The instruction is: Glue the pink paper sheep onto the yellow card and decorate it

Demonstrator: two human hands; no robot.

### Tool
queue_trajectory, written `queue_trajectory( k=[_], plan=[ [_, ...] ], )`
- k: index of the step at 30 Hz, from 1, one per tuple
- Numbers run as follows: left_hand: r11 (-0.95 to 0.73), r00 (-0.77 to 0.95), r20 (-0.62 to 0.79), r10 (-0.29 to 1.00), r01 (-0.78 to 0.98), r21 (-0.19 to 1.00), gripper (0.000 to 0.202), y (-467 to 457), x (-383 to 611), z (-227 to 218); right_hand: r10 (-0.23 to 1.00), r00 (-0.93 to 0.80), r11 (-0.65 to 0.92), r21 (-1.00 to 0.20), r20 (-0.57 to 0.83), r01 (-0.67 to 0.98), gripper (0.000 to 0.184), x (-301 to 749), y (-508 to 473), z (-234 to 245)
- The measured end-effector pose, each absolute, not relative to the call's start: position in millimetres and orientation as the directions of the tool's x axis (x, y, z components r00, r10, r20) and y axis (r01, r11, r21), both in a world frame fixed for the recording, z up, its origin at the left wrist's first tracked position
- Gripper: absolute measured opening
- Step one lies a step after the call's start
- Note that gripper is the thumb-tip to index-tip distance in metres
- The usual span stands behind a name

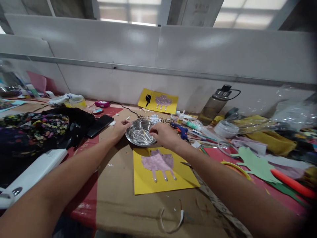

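Note:
A shiny steel bowl (131, 138) holds strings of pearl-like white beads (140, 136) and a thin yellowish piece. My left hand (121, 129) is closed at the bowl's left rim, its fingertips on the edge. A small white tip shows just above those fingers. At the opposite side, my right hand (164, 135) reaches over the rim with fingers pinched; whatever they hold is too small to make out. Below the bowl lies a yellow card (146, 186) bearing a purple cut-out shape (158, 162), with bead-like dots on its tips.
A similar yellow card (167, 101) leans on the wall. Right stand a glue gun (182, 130), a bottle (214, 104) and green cut-outs (257, 163). A phone (100, 126), dark cloth (37, 132) and white device (37, 173) lie left. A white strip (173, 228) lies in front.

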State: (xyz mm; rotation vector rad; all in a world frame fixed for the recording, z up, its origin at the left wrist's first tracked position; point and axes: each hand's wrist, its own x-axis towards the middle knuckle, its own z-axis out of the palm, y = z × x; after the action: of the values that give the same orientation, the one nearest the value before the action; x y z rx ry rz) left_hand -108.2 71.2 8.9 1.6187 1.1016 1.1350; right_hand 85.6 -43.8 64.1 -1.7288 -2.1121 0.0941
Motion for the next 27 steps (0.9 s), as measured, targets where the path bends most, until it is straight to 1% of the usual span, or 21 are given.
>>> queue_trajectory(
  k=[5,9,12,17,21,23,27],
  plan=[
    [-0.265,0.195,0.232,0.953,0.165,0.950,0.023,68.7,-107.8,10.2,0.954,-0.166,0.225,-0.228,0.249,0.947,0.017,79.3,-11.9,53.9],
    [-0.279,0.195,0.247,0.949,0.157,0.947,0.022,69.5,-107.3,10.5,0.934,-0.230,0.281,-0.164,0.274,0.946,0.023,74.4,1.5,50.0],
    [-0.295,0.196,0.262,0.945,0.158,0.942,0.021,69.8,-106.7,10.3,0.921,-0.292,0.331,-0.123,0.257,0.936,0.026,69.5,8.0,49.9],
    [-0.310,0.199,0.275,0.941,0.173,0.935,0.023,70.8,-106.7,9.5,0.916,-0.347,0.373,-0.107,0.201,0.922,0.022,62.4,17.3,49.5],
    [-0.316,0.208,0.277,0.938,0.183,0.931,0.025,71.9,-106.9,7.3,0.924,-0.310,0.346,-0.148,0.222,0.926,0.023,65.9,22.2,48.0],
    [-0.321,0.218,0.279,0.935,0.190,0.928,0.024,72.7,-106.8,5.1,0.933,-0.261,0.314,-0.204,0.249,0.927,0.023,71.2,24.4,47.7],
    [-0.350,0.223,0.302,0.927,0.221,0.910,0.024,76.5,-107.4,4.1,0.945,-0.162,0.258,-0.347,0.283,0.902,0.016,82.5,26.7,49.3]
  ],
)
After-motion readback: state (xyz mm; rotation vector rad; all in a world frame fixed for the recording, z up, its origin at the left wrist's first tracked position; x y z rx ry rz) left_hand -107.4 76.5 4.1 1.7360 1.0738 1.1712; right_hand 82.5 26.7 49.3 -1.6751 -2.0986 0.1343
